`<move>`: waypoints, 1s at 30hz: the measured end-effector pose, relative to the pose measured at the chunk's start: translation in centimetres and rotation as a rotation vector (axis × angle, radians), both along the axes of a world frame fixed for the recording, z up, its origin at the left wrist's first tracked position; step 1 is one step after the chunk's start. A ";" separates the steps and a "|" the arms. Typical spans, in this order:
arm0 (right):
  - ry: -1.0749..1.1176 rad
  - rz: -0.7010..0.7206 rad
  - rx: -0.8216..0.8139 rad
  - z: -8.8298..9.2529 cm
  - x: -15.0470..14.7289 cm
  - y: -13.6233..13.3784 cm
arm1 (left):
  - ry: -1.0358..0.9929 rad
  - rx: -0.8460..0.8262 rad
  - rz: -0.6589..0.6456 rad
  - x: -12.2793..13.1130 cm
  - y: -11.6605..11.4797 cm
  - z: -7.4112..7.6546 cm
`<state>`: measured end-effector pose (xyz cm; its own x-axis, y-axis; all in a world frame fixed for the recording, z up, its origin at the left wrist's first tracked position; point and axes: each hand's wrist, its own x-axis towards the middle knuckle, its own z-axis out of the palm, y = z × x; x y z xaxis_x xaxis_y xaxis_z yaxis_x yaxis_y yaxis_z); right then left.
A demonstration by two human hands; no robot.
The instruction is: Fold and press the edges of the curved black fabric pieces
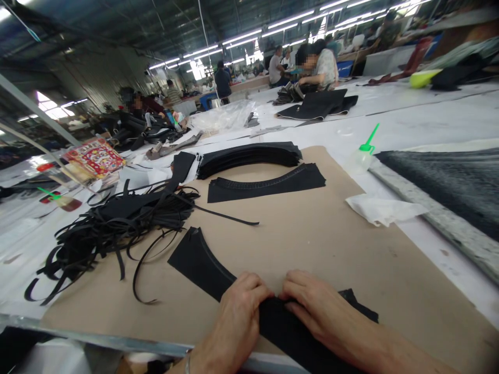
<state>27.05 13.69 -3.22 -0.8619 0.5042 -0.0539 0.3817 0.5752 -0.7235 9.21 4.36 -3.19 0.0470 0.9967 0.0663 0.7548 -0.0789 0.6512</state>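
Note:
A curved black fabric or leather panel (200, 262) lies at an angle across the brown board (312, 249), its near part running over the table's front edge. My left hand (245, 306) is closed on the panel's curved edge, fingertips pinching. Right beside it, my right hand (307, 301) pinches the same edge, thumb lying along the black material. The two sets of fingertips almost meet. Behind my right hand the panel's far corner (360, 306) sticks out. Farther back sit another curved black panel (268, 184) and a thick stack of similar black panels (249, 158).
To the left is a tangled heap of black strips (128, 218). A green-topped bottle (364, 153) stands right of the board, near a white scrap (384, 209) and a stone-like slab with a dark top (448, 187). Across the table a person (325, 67) bends over black pieces.

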 end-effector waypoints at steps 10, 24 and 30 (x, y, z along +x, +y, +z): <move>0.040 0.087 0.083 -0.6 1.3 -0.1 | 0.121 0.123 -0.092 0.0 -1.4 -0.7; 0.028 0.132 0.236 -0.3 3.4 0.0 | 0.336 0.251 -0.197 -0.3 -2.2 -1.9; 0.050 0.143 0.256 -0.2 4.2 0.4 | 0.420 0.269 -0.224 -0.6 -2.2 -2.1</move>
